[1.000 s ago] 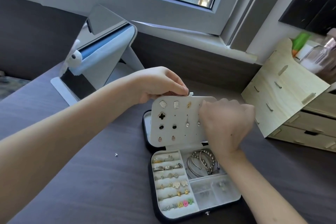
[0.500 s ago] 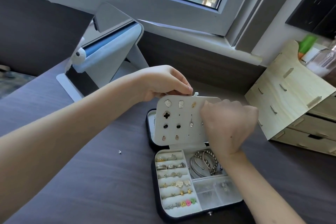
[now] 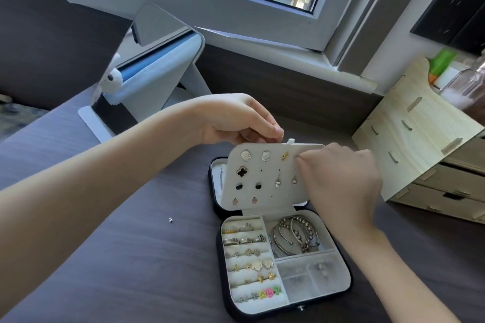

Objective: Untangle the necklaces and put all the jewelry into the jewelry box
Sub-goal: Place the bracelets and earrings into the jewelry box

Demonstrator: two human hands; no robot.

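The dark jewelry box [image 3: 349,282] lies open on the table, its white earring panel [image 3: 265,193] standing upright with several studs on it. My left hand [image 3: 236,120] reaches over the panel's top edge and pinches a tiny gold piece [image 3: 282,136]. My right hand [image 3: 341,181] is curled against the panel's upper right, fingertips pinching at a spot beside a gold stud [image 3: 285,157]; what they hold is hidden. Rings [image 3: 244,241] fill the left rows and silver bangles [image 3: 294,236] lie in the right compartment. A thin chain [image 3: 221,178] shows in the lid behind the panel.
A small silver piece [image 3: 170,220] lies loose on the dark wooden table [image 3: 131,257], left of the box. A folding mirror [image 3: 157,65] stands at the back left. A pale wooden drawer organizer [image 3: 420,139] stands at the right.
Both hands stay at the panel's top edge with only slight finger shifts. The tiny gold piece now shows at my left fingertips.
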